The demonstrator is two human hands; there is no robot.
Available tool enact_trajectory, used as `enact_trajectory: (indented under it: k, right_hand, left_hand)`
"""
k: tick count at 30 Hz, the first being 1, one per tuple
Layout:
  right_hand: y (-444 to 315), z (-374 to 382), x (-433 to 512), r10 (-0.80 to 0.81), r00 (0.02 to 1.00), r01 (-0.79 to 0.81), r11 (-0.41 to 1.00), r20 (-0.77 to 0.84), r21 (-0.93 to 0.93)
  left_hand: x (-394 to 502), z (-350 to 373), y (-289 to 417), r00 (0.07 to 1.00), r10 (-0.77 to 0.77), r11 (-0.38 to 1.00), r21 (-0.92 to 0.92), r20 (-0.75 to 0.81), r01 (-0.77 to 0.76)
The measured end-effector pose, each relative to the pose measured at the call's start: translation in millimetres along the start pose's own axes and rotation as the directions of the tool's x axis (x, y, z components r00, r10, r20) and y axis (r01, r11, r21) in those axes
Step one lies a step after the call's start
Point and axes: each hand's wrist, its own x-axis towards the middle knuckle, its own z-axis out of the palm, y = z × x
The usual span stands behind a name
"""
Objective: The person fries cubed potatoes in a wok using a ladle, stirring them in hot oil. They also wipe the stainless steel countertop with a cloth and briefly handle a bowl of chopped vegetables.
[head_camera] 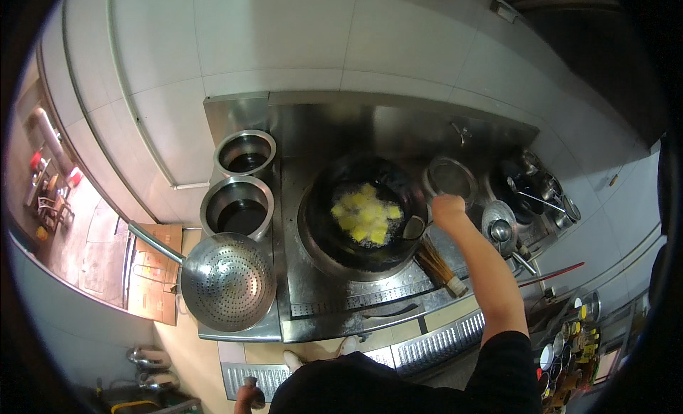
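A black wok stands on the stove, with yellow food pieces bubbling in oil inside it. My right hand is curled beyond the wok's right side, close to a round strainer or pan. The view does not settle whether its fingers grip anything. Just below that hand, a loop-shaped metal piece sits at the wok's rim; whether it is the wok's ear or a utensil is unclear. Low in the view, my left hand holds a small dark object, partly cut off by the frame.
A large perforated skimmer lies left of the wok, before two steel pots of dark liquid. A bamboo wok brush rests at the right. Beyond it are a ladle and several pans. Seasoning containers stand lower right.
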Motion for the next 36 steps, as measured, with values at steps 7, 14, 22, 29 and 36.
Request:
enact_trajectory:
  k: [7, 14, 22, 29, 36]
  right_hand:
    - [9, 28, 58, 0.073, 0.989, -0.090, 0.988, 0.130, 0.124]
    - [4, 92, 99, -0.192, 0.958, 0.110, 0.933, 0.215, 0.343]
    - [-57, 108, 73, -0.064, 0.997, 0.017, 0.754, 0.047, 0.657]
    - [-102, 97, 49, 0.033, 0.995, 0.026, 0.821, -0.093, 0.570]
    - [-88, 94, 16, -0.046, 0.953, 0.182, 0.876, -0.299, 0.447]
  left_hand:
    - [-52, 32, 9, 0.985, -0.085, 0.856, -0.495, 0.151, 0.150]
    - [-135, 55, 29, 0.882, -0.311, 0.429, -0.776, 0.355, 0.463]
    - [-163, 69, 46, 0.847, -0.279, 0.282, -0.805, 0.452, 0.522]
    - [-91, 76, 1, 0.935, -0.354, 0.913, -0.203, 0.037, 0.354]
    - [-70, 54, -4, 0.984, -0.170, 0.960, -0.214, 0.055, 0.178]
